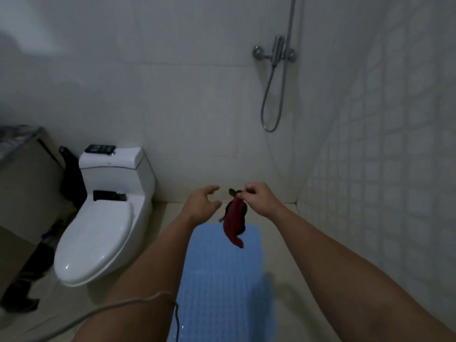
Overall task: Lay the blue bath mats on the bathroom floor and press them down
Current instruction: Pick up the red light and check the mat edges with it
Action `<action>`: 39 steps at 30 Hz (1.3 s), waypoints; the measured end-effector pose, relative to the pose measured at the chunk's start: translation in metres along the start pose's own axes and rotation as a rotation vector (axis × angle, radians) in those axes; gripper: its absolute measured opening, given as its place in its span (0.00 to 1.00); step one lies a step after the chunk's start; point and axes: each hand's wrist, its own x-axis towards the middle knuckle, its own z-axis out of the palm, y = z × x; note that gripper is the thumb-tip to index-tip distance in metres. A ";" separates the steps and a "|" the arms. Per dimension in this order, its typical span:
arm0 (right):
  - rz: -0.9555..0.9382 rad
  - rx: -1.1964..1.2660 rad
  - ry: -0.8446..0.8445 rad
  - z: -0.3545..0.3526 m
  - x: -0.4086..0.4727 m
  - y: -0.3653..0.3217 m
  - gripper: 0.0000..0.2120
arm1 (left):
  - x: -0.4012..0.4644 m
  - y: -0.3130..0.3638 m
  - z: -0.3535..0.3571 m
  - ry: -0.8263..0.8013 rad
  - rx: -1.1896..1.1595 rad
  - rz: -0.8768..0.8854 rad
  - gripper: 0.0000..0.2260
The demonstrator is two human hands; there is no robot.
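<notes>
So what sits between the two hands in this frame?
In the head view, only a narrow gap of wall and floor edge. The left hand is open; the right hand pinches a red cloth hanging over the blue mat.

Dim, cool light is filling the room, leaving colours flat and greyish; a faint sheen is showing on the toilet lid at near left; soft shadows are pooling in the left corner; wall tiles on the right are bending with wide-angle distortion; detail is looking slightly blurred throughout.
</notes>
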 end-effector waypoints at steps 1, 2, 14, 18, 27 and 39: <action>-0.038 0.009 0.004 -0.011 0.003 -0.005 0.17 | 0.006 0.012 0.001 -0.008 -0.010 0.024 0.25; -0.078 0.025 0.011 -0.022 0.006 -0.010 0.16 | 0.011 0.023 0.003 -0.030 -0.020 0.032 0.25; -0.242 0.061 -0.039 -0.090 0.026 -0.008 0.08 | 0.031 0.085 0.037 0.280 -0.017 0.203 0.04; -0.285 0.074 -0.116 -0.081 0.029 -0.011 0.07 | 0.026 0.081 0.035 0.317 0.020 0.207 0.11; -0.357 0.119 -0.258 -0.032 0.036 -0.073 0.09 | -0.011 0.054 -0.028 0.395 -0.132 0.137 0.09; -0.479 -0.195 -0.552 0.121 0.025 -0.167 0.11 | -0.125 -0.058 -0.137 0.408 -0.212 -0.041 0.05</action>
